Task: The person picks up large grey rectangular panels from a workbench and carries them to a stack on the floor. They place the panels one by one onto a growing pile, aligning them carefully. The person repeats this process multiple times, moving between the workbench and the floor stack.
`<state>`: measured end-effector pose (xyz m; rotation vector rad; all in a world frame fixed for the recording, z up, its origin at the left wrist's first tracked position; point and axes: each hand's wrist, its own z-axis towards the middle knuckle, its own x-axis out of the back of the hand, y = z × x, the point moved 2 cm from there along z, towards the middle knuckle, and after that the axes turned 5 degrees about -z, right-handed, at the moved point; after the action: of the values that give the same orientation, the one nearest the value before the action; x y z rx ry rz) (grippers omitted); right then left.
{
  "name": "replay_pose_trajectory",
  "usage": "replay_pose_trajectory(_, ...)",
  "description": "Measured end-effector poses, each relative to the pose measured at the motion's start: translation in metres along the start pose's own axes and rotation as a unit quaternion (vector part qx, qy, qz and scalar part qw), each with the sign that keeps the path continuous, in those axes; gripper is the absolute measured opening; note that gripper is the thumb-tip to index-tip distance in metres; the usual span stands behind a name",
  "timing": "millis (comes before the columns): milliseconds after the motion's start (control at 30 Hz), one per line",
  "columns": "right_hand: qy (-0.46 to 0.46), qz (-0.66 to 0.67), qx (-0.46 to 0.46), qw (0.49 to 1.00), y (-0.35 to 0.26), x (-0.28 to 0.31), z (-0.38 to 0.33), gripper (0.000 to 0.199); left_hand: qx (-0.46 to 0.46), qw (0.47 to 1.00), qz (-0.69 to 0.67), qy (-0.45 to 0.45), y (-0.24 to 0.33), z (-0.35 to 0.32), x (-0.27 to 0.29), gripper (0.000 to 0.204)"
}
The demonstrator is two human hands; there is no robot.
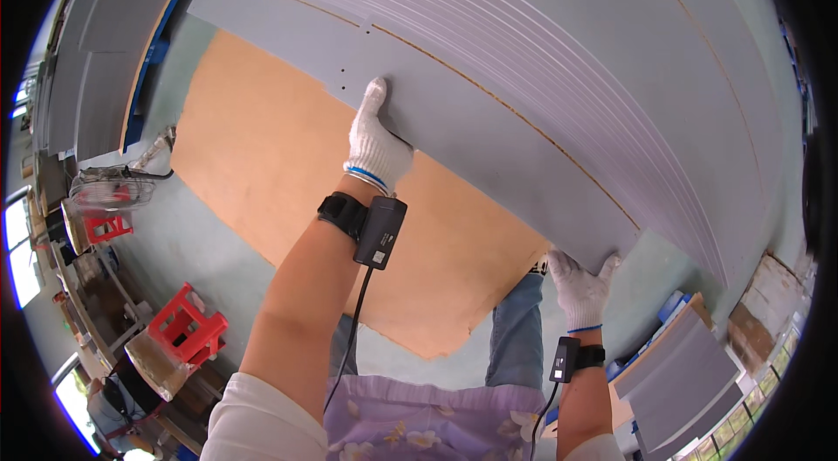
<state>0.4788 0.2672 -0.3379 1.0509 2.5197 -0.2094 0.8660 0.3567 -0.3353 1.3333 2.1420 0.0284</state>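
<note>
Along the near edge of the pale-edged grey panels, our long flat grey board runs far-left to near-right, our white-knit-gloved left hand grasping its near long side, our white-gloved right hand its right end, though fingers underneath seem hidden.

Left hand extended forward; right hand nearer body.
</note>
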Motion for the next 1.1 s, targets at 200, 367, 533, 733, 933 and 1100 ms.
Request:
replay_pose_trajectory(200, 0.023, -0.043, 0.039, 0.998, -0.021, 0.005, -0.012, 0.09, -0.006, 0.998, 0.047, -0.044, 0.003, 0.006, 0.004, 0.044)
replay_pose_trajectory(367, -0.007, -0.085, 0.041, 0.996, -0.021, 0.008, -0.012, 0.091, -0.023, 0.994, 0.106, -0.031, 0.004, 0.008, 0.006, 0.051)
replay_pose_trajectory(533, -0.043, -0.062, -0.004, 0.997, -0.033, 0.027, -0.005, 0.086, -0.047, 0.989, 0.136, -0.029, 0.002, 0.015, 0.007, 0.059)
replay_pose_trajectory(733, -0.049, 0.131, -0.043, 0.989, -0.035, 0.049, 0.004, 0.075, -0.049, 0.981, 0.181, -0.046, -0.008, 0.003, 0.01, 0.06)
replay_pose_trajectory(933, -0.039, -0.072, 0.074, 0.994, -0.023, 0.037, -0.009, 0.07, 0.061, 0.98, 0.176, -0.068, -0.086, -0.036, 0.015, 0.063)
replay_pose_trajectory(1100, 0.004, -0.104, 0.143, 0.984, -0.011, 0.034, -0.003, 0.067, 0.069, 0.974, 0.212, -0.049, -0.156, -0.068, 0.013, 0.068)
